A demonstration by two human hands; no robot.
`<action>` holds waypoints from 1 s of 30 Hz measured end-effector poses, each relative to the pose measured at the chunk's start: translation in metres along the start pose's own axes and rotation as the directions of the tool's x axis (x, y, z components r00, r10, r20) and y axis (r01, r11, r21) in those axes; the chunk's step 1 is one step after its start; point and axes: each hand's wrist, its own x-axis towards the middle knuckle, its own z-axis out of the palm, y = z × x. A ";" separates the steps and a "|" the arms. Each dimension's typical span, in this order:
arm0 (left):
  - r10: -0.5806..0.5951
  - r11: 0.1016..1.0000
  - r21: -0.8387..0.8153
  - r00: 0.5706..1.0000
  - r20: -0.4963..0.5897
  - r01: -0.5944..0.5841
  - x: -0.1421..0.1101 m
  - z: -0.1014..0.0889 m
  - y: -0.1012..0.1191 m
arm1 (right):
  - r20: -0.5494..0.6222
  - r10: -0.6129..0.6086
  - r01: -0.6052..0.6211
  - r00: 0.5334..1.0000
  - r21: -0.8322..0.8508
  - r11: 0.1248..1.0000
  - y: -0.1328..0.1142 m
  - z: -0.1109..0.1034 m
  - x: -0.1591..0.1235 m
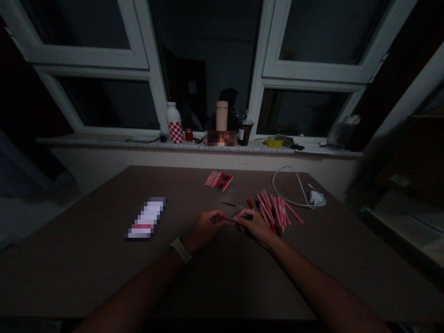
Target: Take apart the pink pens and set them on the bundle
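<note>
Over the middle of the table, my left hand (210, 225) and my right hand (255, 225) face each other with closed fingers. A slim pen (231, 219) bridges the small gap between the fingertips, pinched from both sides. A black end (248, 217) shows at my right hand; whether it belongs to the same pen I cannot tell. Just beyond the fingers lies a thin, dark-tipped stick like a pen refill (232, 205). Right of my right hand is a loose heap of pink, red and black pens (277, 208). Further back sits a neat row of similar pens (214, 179).
A phone (147, 219) with a lit, blurred screen rests on the left of the table (104, 273). At the right back lies a white charger (315, 198) with a looped cable. The windowsill holds a checkered bottle (175, 124), a beige flask (222, 116) and a drink cup (245, 132).
</note>
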 end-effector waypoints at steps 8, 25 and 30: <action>0.006 1.000 0.028 1.000 0.016 -0.007 0.002 -0.001 -0.004 | 0.031 -0.023 0.028 0.999 -0.157 0.987 0.000 -0.006 -0.001; 0.023 0.999 0.041 1.000 0.000 -0.023 0.002 0.000 -0.002 | 0.233 -0.016 0.016 0.972 0.004 1.000 0.010 0.007 -0.001; 0.010 0.998 0.065 0.994 -0.109 -0.003 0.004 -0.001 -0.002 | 0.077 -0.031 0.025 0.997 0.079 0.997 0.011 0.005 0.003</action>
